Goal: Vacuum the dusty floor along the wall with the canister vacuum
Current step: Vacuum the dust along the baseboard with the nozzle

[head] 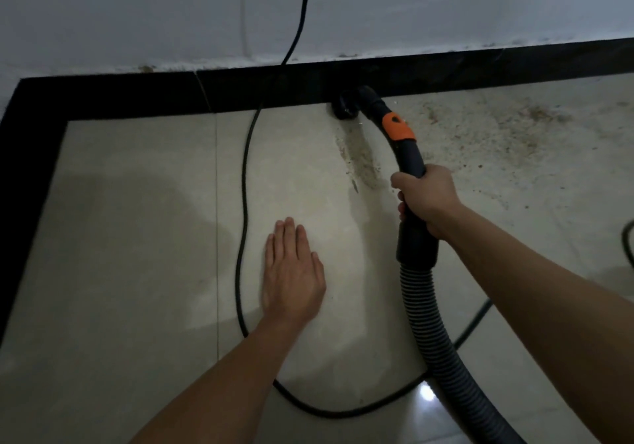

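1. Gripping the black curved handle tube (410,158) of the vacuum, the right hand (429,200) sits right of centre in the frame. Its fingers are curled round the tube and the thumb is wrapped over the top.
2. Above that hand the tube arcs up and to the left through an orange collar (398,127) to a small black nozzle (346,107). The nozzle is down at the floor's edge, against the black skirting (137,97), in the upper centre.
3. Below the hand a black cuff joins the grey ribbed hose (432,327), which runs down and leaves at the lower right of the bottom edge.
4. The left hand (291,272) is at lower centre, palm down, fingers straight and close together over the pale floor tile (137,237). Whether it touches the tile cannot be told.
5. A brownish dust streak (360,158) lies on the floor just below the nozzle, between it and the right hand.
6. A wider scatter of grit (497,127) spreads right of the tube, in the upper right, near the skirting.
7. A black power cord (245,176) comes down the white wall (411,7) at the top and crosses the skirting. It snakes down the floor left of the left hand, passes under the left forearm, then loops along the bottom toward the hose.
8. A second bit of dark cable (627,241) shows at the right edge.
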The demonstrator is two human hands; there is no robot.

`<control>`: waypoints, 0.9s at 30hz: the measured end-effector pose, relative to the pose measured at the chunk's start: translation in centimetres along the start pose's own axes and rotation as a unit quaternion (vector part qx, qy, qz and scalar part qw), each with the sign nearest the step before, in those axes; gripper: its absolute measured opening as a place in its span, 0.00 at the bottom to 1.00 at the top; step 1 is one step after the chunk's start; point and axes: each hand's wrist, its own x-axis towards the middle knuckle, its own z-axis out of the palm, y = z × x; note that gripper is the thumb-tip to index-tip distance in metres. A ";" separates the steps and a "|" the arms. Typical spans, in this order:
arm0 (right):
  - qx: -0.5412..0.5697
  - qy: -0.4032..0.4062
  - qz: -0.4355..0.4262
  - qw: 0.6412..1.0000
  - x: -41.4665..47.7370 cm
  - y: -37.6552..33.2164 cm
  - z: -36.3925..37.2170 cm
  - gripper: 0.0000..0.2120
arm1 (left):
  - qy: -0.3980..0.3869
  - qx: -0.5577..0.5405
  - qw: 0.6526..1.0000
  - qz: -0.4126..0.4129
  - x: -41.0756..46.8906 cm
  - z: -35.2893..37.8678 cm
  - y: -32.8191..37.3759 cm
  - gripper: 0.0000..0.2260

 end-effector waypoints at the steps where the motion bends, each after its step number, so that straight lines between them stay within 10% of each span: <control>1: 0.000 -0.013 -0.003 1.000 0.0 -0.1 0.2 0.11 | 0.001 0.003 1.000 0.000 0.0 0.0 0.0 0.23; 27: -0.083 0.010 0.009 0.996 -2.5 0.5 -5.8 0.09 | -0.010 0.000 1.000 0.000 0.1 -0.2 -0.1 0.25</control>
